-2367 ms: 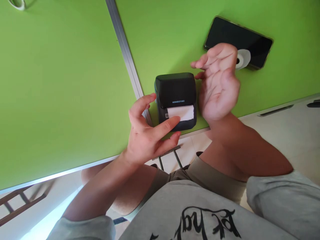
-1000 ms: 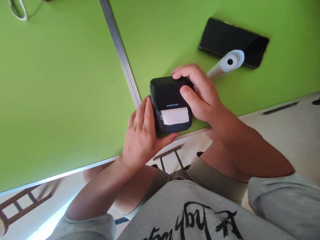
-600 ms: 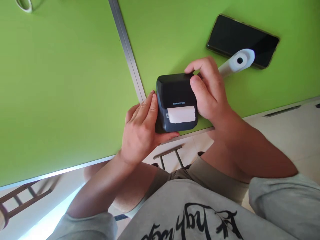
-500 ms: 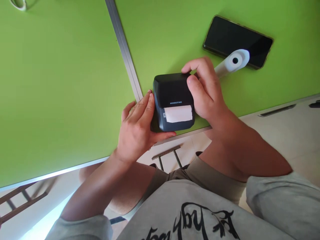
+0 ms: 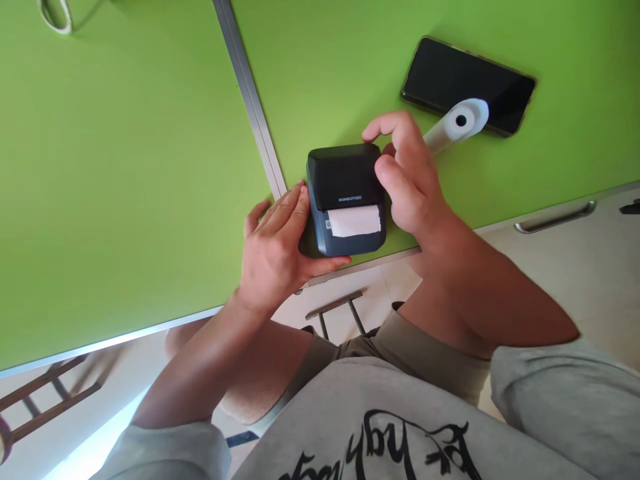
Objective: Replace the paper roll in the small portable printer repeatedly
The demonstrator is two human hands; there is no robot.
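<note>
A small label printer point(image 5: 345, 175) with a black lid and dark blue-grey body sits near the front edge of the green table. From its front slot sticks a strip of white label paper point(image 5: 355, 221). My left hand point(image 5: 277, 247) braces the printer, fingers along its left side and thumb along the front edge. At the printer's rear right corner is my right hand point(image 5: 410, 173), its curled index finger on the back edge and its thumb against the right side. Its other fingers are mostly hidden.
Beyond my right hand stands a white paper roll point(image 5: 461, 120), partly in front of a black phone point(image 5: 465, 80) lying on the table point(image 5: 125, 167). A metal strip point(image 5: 250, 100) crosses the tabletop left of the printer. A white loop point(image 5: 63, 23) lies far left.
The whole view has shifted slightly. Both hands keep nearly the same places on the printer; the lid's lettering is sharper now, and the paper strip still sticks out.
</note>
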